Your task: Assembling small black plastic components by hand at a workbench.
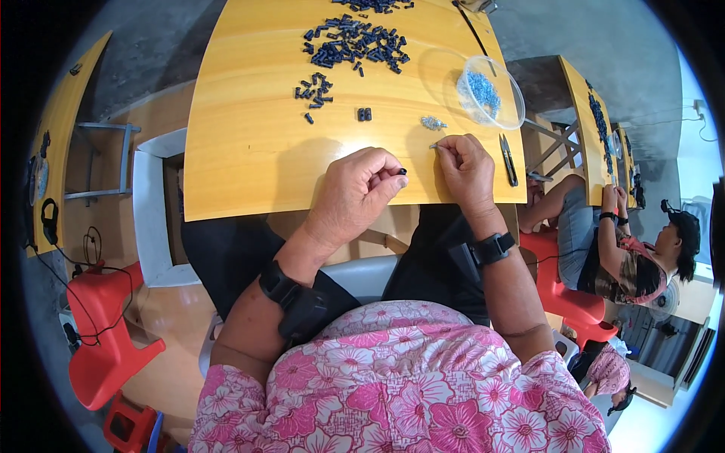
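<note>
Over the near edge of the yellow table [257, 151], my left hand [353, 185] pinches a small black plastic piece [402, 172] between thumb and fingers. To its right, my right hand [468, 167] is closed, with the tip of a tiny silvery piece [433, 146] showing at its fingertips. The two hands are apart. Just beyond the right hand lies a small cluster of silvery pieces [433, 122]. Two black pieces [365, 115] sit side by side past my left hand. Thread snips [508, 160] rest to the right of my right hand.
Farther back are a loose group of black pieces [313, 90] and a bigger heap [355, 45]. A clear round tub [519, 113] of small bluish pieces stands at the right edge. Red chairs [102, 332] flank me, and another person [642, 260] sits at a table on the right.
</note>
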{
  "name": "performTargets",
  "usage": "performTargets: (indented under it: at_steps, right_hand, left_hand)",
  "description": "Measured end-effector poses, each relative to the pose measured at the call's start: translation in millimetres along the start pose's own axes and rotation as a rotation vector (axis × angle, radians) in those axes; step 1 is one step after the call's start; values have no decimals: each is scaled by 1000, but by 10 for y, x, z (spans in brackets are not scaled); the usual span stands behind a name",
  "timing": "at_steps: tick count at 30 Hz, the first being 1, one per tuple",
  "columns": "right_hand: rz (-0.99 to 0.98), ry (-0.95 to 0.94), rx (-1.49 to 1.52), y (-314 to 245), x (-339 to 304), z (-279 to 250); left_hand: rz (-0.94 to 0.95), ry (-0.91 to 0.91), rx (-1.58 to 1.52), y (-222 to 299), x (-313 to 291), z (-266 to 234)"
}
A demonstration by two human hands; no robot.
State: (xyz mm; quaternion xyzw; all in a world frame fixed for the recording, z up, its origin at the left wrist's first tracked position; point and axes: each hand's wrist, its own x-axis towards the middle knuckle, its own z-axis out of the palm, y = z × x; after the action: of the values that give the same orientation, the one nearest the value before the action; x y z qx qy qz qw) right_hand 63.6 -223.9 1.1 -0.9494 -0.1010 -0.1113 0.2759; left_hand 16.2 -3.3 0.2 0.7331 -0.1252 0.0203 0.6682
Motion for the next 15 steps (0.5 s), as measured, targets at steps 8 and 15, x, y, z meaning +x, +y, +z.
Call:
performTargets:
  at_steps: [8, 15]
  right_hand:
    - [-38, 6, 93, -56, -29, -26]
    - [-49, 42, 168, 37, -61, -10]
  left_hand:
    - [-15, 6, -27, -9, -5, -9]
    - [-11, 22, -49, -26, -1, 33]
